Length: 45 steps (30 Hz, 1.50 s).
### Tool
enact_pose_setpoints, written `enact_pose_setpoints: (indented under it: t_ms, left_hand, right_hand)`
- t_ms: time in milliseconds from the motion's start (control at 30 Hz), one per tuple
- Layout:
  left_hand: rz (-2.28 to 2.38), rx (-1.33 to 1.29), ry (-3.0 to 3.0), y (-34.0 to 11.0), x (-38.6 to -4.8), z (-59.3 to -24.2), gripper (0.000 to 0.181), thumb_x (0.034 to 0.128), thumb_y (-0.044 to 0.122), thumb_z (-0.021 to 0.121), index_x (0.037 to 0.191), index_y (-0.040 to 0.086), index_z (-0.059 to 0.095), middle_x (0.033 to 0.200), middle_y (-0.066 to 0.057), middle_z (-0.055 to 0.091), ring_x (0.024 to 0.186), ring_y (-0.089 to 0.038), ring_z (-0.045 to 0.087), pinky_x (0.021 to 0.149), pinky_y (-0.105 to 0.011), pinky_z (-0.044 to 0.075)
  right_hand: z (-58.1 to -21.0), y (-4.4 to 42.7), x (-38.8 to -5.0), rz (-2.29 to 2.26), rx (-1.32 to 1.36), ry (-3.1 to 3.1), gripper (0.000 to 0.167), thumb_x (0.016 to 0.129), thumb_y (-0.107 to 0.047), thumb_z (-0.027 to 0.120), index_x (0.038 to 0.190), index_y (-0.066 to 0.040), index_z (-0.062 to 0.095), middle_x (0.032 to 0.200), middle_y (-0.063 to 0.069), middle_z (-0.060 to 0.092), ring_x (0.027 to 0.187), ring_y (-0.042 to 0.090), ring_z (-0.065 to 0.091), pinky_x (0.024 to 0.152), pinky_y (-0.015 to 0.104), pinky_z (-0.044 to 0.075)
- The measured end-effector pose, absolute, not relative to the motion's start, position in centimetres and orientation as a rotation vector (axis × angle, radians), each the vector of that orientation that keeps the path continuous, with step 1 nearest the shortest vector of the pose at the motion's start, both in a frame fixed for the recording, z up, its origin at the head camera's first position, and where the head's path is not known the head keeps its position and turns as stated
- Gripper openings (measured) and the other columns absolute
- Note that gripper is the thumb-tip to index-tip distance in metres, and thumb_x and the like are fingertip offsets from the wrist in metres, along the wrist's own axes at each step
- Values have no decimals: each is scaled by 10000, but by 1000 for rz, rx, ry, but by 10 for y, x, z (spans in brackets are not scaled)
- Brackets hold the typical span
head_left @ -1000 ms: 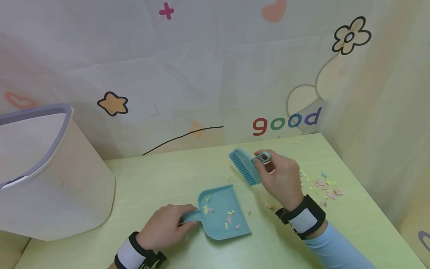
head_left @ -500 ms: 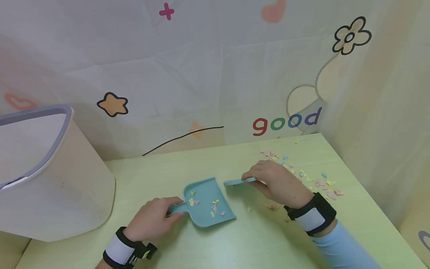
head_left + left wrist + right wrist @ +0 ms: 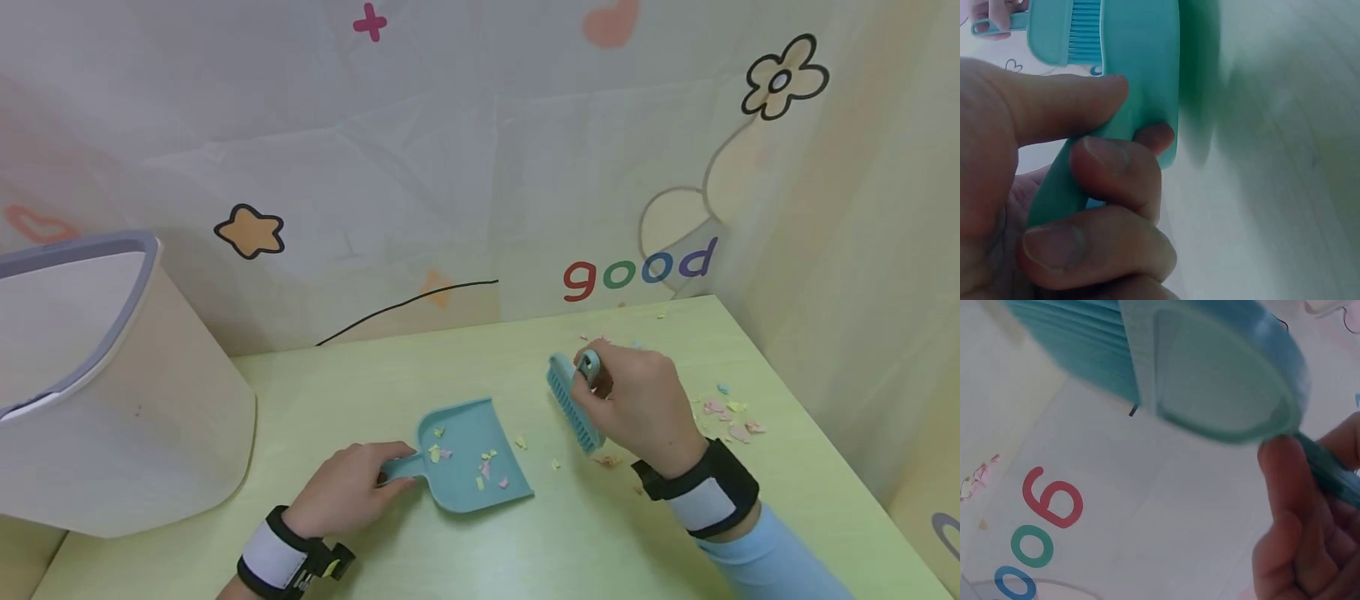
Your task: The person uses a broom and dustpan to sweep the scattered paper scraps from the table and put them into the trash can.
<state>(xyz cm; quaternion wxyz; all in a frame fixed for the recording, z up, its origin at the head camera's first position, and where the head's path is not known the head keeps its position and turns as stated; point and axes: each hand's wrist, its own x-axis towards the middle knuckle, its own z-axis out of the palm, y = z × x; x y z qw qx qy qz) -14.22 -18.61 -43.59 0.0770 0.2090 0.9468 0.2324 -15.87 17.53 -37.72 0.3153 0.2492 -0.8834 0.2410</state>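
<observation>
Blue-green dustpan [image 3: 459,483] and brush [image 3: 574,407] lie between my two hands. My left hand [image 3: 341,493] has its fingers curled round the dustpan's handle, the pan reaching out to its right with a few paper scraps [image 3: 435,454] in it. My right hand [image 3: 641,404] grips the brush by its handle, the head just left of my fingers, apart from the dustpan. More paper bits [image 3: 739,434] lie on the table [image 3: 337,392] beyond my right hand.
</observation>
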Motion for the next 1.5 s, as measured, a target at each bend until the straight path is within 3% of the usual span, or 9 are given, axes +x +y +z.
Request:
enact_pose_setpoints:
  t_ms: [267, 433, 600, 733, 1033, 1200, 1333, 1500]
  left_hand:
    - [716, 639, 2808, -181, -141, -440, 310, 937, 300, 771, 1209, 152, 748, 748, 111, 553, 623, -29, 462, 546, -223, 333]
    - [713, 636, 2780, -176, -139, -441, 311, 945, 308, 761, 1215, 154, 748, 686, 116, 502, 599, -27, 450, 528, -226, 309]
    - [683, 646, 2767, -172, -138, -443, 300, 953, 290, 750, 1223, 158, 743, 704, 122, 516, 615, -25, 466, 538, -224, 321]
    - [663, 649, 2782, -172, -138, -443, 292, 954, 287, 748, 1221, 168, 743, 693, 123, 501, 616, -24, 463, 540, -222, 315]
    - [672, 665, 2783, -173, -136, -443, 270, 951, 274, 752, 1201, 172, 744, 668, 137, 465, 593, -13, 447, 526, -220, 304]
    - [655, 660, 2785, -173, -135, -443, 245, 950, 277, 752, 1176, 185, 740, 645, 142, 420, 577, -9, 428, 520, -223, 287]
    - [656, 666, 2780, -173, -135, -445, 218, 952, 278, 748, 1154, 197, 736, 634, 145, 400, 566, -9, 421, 517, -225, 282]
    - [651, 678, 2776, -173, -137, -448, 173, 955, 275, 744, 1115, 211, 729, 643, 147, 417, 571, -8, 428, 518, -224, 287]
  right_hand:
    - [-392, 154, -155, 454, 556, -2398, 152, 758, -39, 753, 788, -80, 610, 532, -49, 473, 443, 44, 339, 440, 204, 239]
    - [-401, 145, -157, 659, 552, -2357, 124, 804, -45, 758, 810, -88, 641, 572, -33, 569, 483, 33, 461, 465, 187, 360]
    - [-398, 145, -157, 1054, 504, -2255, 111, 855, -5, 779, 915, -63, 705, 730, 13, 715, 542, 53, 606, 538, 196, 505]
    - [-390, 149, -156, 1195, 462, -2173, 133, 869, 26, 775, 967, -43, 718, 814, 53, 758, 554, 92, 667, 556, 185, 534]
    - [-391, 154, -159, 789, 478, -2245, 104, 838, -52, 788, 900, -55, 704, 671, 31, 684, 545, 81, 615, 540, 243, 517]
    - [-394, 149, -156, 615, 527, -2305, 107, 819, -72, 783, 854, -77, 681, 607, 2, 624, 509, 78, 548, 490, 222, 426]
    - [-394, 145, -151, 597, 526, -2406, 108, 807, -76, 773, 843, -103, 675, 584, -22, 572, 503, 48, 449, 476, 201, 337]
    - [-394, 139, -145, 682, 551, -2485, 117, 795, -66, 763, 820, -132, 670, 587, -58, 551, 511, 18, 428, 473, 194, 334]
